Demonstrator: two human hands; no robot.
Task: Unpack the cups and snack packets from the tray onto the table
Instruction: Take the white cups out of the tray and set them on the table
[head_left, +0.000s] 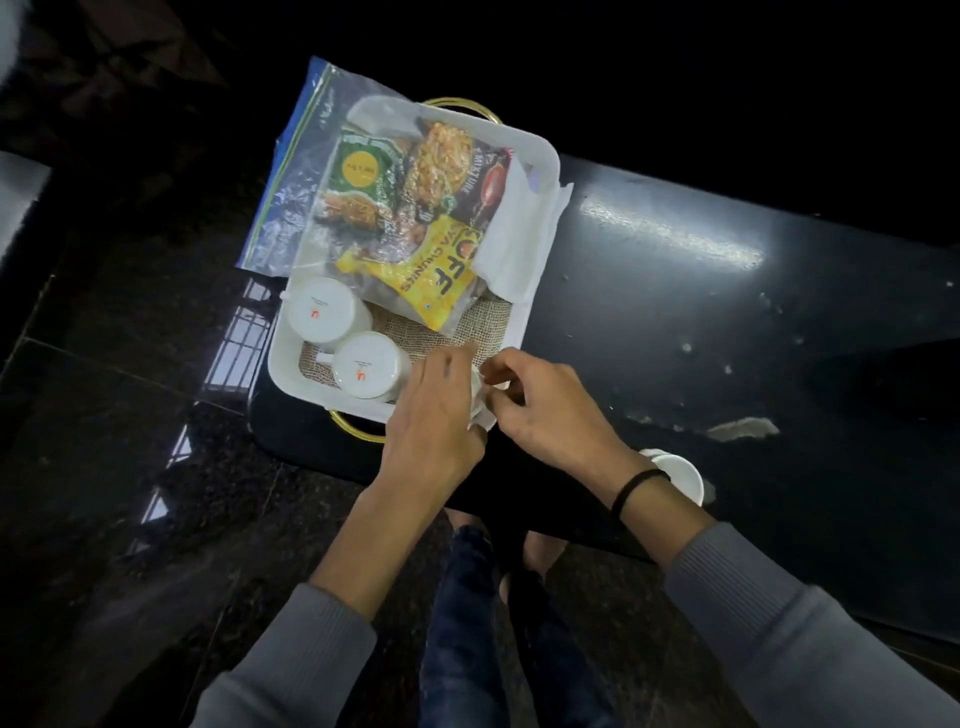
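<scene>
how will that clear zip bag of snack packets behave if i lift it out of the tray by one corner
The zip bag will probably sag and fold, since its film looks thin and crinkled. The loose packets, such as the yellow packet, may slide toward the low end. It already overhangs the tray, so a push could crumple it.

The broad right part of the dark desk (727, 312) lies open — only small pale scraps (743, 428) and one white cup (678, 475) near the front edge, beside the right wrist. The white tray (540, 156) fills the desk's left end. Its far half is blocked by a clear bag of snack packets (395, 202) spilling over the far-left rim; two upturned cups (324, 312) (369, 371) crowd the near-left corner. Between them a strip of burlap lining (452, 332) is bare — both hands (436, 410) (540, 400) close off the near-right corner.
</scene>
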